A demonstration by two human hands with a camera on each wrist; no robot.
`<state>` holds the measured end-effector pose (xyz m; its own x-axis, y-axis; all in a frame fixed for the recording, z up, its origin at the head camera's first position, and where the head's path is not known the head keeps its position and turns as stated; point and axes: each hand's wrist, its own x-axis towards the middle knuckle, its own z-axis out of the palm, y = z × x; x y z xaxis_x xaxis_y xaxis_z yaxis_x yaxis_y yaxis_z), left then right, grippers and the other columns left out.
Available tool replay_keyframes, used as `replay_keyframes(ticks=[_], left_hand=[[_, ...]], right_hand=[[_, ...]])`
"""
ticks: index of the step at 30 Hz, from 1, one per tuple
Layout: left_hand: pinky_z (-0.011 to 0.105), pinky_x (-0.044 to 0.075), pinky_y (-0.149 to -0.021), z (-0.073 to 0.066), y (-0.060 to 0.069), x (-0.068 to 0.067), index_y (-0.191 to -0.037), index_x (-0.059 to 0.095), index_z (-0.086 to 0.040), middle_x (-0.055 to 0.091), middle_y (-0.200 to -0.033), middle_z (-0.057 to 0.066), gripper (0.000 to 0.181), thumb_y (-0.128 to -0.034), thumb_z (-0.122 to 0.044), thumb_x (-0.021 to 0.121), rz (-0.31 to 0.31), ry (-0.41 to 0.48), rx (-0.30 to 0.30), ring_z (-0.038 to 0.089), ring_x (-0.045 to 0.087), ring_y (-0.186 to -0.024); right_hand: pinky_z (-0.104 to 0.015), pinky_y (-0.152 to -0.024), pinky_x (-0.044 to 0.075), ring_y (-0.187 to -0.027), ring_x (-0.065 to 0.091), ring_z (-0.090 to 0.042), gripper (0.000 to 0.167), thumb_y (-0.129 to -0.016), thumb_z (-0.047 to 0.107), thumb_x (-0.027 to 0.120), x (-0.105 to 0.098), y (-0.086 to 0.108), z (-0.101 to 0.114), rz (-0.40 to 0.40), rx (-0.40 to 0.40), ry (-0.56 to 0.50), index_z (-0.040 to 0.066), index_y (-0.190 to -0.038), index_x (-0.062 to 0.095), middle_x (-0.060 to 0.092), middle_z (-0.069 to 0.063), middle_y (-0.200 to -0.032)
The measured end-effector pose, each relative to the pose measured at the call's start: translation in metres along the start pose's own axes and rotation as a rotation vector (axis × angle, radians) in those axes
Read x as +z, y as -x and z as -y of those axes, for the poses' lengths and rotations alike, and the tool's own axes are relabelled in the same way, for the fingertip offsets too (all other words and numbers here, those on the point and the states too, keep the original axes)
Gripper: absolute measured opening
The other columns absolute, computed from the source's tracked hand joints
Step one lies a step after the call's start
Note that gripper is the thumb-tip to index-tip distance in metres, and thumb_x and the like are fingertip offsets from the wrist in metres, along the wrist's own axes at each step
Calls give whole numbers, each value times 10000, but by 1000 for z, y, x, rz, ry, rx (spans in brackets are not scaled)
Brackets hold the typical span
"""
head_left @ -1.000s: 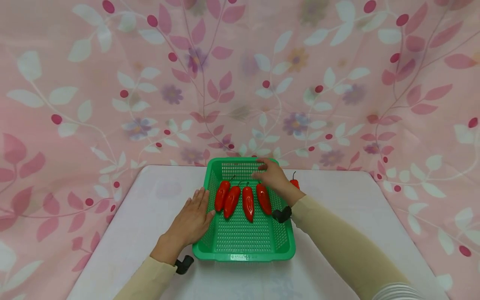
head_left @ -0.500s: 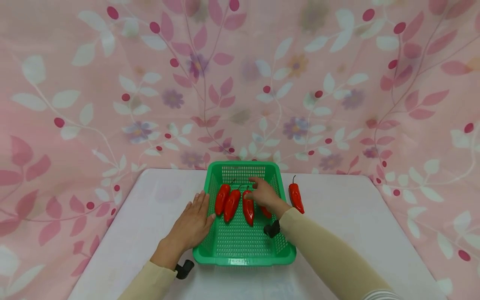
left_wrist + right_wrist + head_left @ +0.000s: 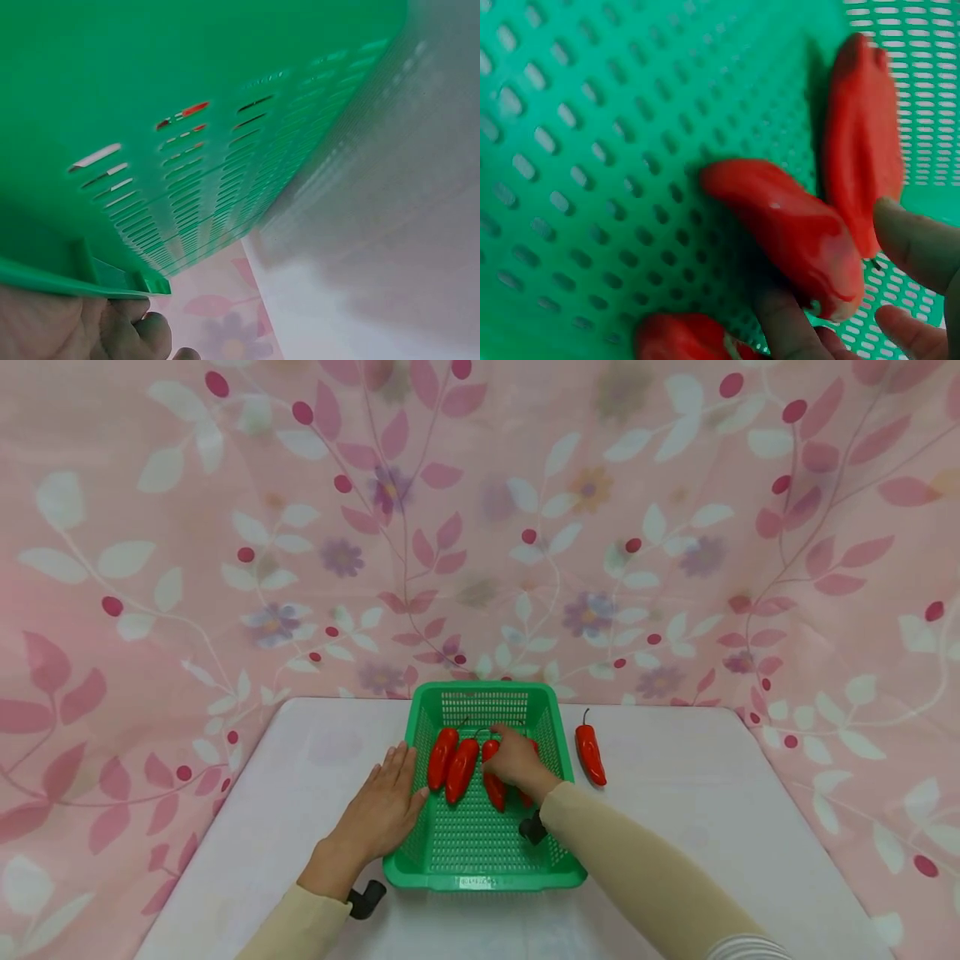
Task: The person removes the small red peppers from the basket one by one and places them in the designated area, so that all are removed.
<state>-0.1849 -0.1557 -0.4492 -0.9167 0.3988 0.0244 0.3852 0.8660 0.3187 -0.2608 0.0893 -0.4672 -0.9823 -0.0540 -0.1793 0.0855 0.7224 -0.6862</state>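
Observation:
Several red peppers lie in a green basket (image 3: 483,882), two at the left, a red pepper (image 3: 442,760) and a second pepper (image 3: 462,771). My right hand (image 3: 519,765) reaches in over a third pepper (image 3: 495,792) and partly hides another pepper (image 3: 536,749) beside it. In the right wrist view, spread fingers (image 3: 786,328) and a thumb stand around the end of a pepper (image 3: 791,225), not closed on it. My left hand (image 3: 381,814) rests with straight fingers on the basket's left rim; the left wrist view shows its fingers (image 3: 120,330) under the green rim.
Outside the basket, to its right, one more red pepper (image 3: 590,755) lies on the white table (image 3: 675,793). A pink floral cloth (image 3: 480,527) hangs behind the table.
My right hand has moved left and down from the basket's back right to the third pepper, uncovering the pepper outside. The fourth pepper looks shifted slightly. My left hand stays on the rim.

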Motion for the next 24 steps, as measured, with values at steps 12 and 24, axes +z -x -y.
replay_keyframes(ticks=[12, 24], left_hand=[[634, 247, -1272, 1, -1, 0, -1636, 223, 84, 187, -1729, 267, 731, -1119, -348, 503, 13, 10, -6, 443, 175, -1611], [625, 238, -1278, -1, 0, -1, -1642, 218, 71, 176, -1738, 249, 732, -1118, -352, 503, 23, 19, -24, 441, 168, -1615]], right_hand=[[-498, -943, 599, -1110, 673, -344, 791, -854, 182, 832, 10, 1, 7, 14, 25, 61, 44, -1542, 467, 681, -190, -1338], [-377, -745, 635, -1061, 693, -314, 746, -939, 132, 735, -13, 2, 18, 29, 26, -450, 146, -1587, 366, 621, -222, -1360]])
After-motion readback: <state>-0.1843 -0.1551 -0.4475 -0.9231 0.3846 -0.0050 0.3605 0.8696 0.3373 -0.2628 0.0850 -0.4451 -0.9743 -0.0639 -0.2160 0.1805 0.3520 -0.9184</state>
